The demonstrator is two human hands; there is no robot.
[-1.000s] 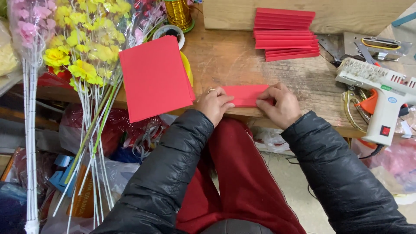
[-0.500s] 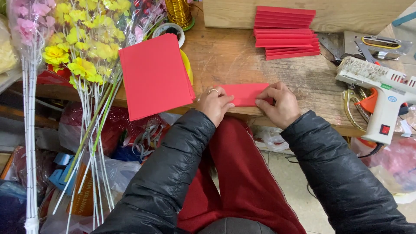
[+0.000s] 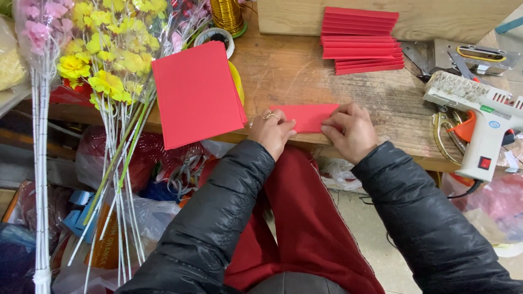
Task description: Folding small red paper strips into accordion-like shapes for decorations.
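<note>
Nearest to us were our own black padded sleeves (image 3: 218, 228) and the red cloth (image 3: 305, 228) over our lap, just below the front edge of the wooden worktop (image 3: 283, 71). At that edge we had a folded red paper strip (image 3: 306, 117) lying flat, and both our hands were pressed down on it. Our left hand (image 3: 272, 130), with rings on one finger, rested on the strip's left end, its fingers curled and pushing the paper against the wood. Our right hand (image 3: 350, 130) covered the strip's right end, fingertips bent flat along the fold; neither hand lifted the paper clear of the worktop.

Just to the left of the strip lay a stack of flat red paper sheets (image 3: 196, 92), tilted and hanging partly over the worktop's edge, with something yellow (image 3: 237, 81) showing beneath it. Further left, bunches of artificial yellow flowers (image 3: 103, 60) and pink flowers (image 3: 41, 24) on white stems stood wrapped in clear film. To the right lay a white glue gun (image 3: 479, 114) and, beside it, pliers with orange handles (image 3: 455, 130).

Farther back we saw a pile of folded red strips (image 3: 359, 41) against a wooden board (image 3: 425, 16), a roll of tape (image 3: 213, 38) and a spool of gold wire (image 3: 226, 15).
</note>
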